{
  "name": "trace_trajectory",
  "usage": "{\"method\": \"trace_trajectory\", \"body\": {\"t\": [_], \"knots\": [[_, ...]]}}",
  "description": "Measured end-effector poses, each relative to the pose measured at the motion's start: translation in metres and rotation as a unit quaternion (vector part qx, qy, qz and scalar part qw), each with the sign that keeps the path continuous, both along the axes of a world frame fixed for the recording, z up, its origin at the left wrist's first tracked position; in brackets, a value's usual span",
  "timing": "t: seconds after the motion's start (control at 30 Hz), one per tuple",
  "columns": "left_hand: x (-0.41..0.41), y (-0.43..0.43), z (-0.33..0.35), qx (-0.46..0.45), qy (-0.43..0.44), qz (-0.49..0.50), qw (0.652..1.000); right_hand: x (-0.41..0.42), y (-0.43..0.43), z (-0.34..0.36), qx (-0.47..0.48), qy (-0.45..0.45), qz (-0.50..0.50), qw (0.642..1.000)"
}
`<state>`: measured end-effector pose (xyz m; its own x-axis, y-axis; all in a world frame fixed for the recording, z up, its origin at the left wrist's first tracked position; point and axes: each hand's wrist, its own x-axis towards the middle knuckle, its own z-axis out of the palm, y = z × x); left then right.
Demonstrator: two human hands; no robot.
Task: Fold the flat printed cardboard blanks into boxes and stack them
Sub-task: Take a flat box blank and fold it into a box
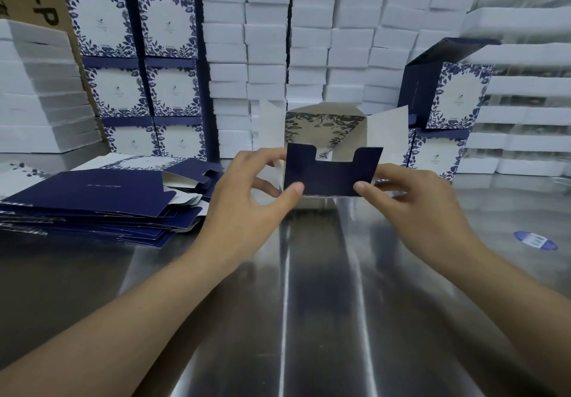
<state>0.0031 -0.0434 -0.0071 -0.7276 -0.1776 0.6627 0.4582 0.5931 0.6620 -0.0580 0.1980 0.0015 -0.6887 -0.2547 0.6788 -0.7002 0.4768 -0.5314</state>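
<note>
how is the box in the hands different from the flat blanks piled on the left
The box is opened up, its flaps standing, while the flat blanks lie collapsed. The box is held above the steel table, pinched by the left hand and right hand; the blanks rest on it, untouched. The box is a single piece; the blanks are a fanned pile. Both are navy card with blue leaf print.

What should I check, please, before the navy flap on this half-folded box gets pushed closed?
1. Left hand pinches the navy flap: ok.
2. Right hand pinches its other corner: ok.
3. Both white side flaps folded inward first: not ok, they stand outward.
4. Box squared up: cannot tell.
5. Flat blanks within reach at left: ok.
6. Finished boxes stacked behind: ok.
</note>
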Motion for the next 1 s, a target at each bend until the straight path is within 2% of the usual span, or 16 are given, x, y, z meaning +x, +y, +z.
{"method": "trace_trajectory", "body": {"t": [0.07, 0.13, 0.23, 0.5, 0.73, 0.8, 0.87, 0.93, 1.0], "knots": [[0.0, 0.0, -0.003, -0.066, -0.014, 0.013, 0.998, 0.003, 0.0, 0.001, -0.016, 0.004, -0.001, 1.0], [-0.001, -0.001, -0.005, -0.091, -0.029, 0.012, 0.995, 0.005, -0.002, 0.001, -0.026, 0.003, -0.002, 1.0], [-0.003, -0.003, -0.008, -0.065, -0.022, -0.005, 0.998, 0.007, -0.004, 0.001, -0.034, 0.008, -0.007, 0.999], [-0.008, -0.005, -0.009, 0.009, 0.001, 0.032, 0.999, 0.013, -0.01, 0.0, -0.076, -0.011, 0.024, 0.997], [-0.005, -0.001, -0.004, 0.055, 0.035, 0.064, 0.996, 0.023, -0.018, 0.001, -0.159, -0.005, 0.022, 0.987], [-0.005, 0.0, -0.004, 0.07, 0.044, 0.065, 0.994, 0.027, -0.023, 0.003, -0.216, -0.092, -0.003, 0.972], [-0.006, 0.0, -0.003, 0.099, 0.049, 0.063, 0.992, 0.03, -0.029, 0.006, -0.261, -0.261, -0.003, 0.929], [-0.004, 0.002, -0.001, 0.119, 0.05, 0.058, 0.99, 0.032, -0.034, 0.007, -0.245, -0.418, 0.044, 0.874], [0.0, 0.006, 0.001, 0.119, 0.054, 0.04, 0.991, 0.035, -0.037, 0.005, -0.198, -0.48, 0.104, 0.849]]}}
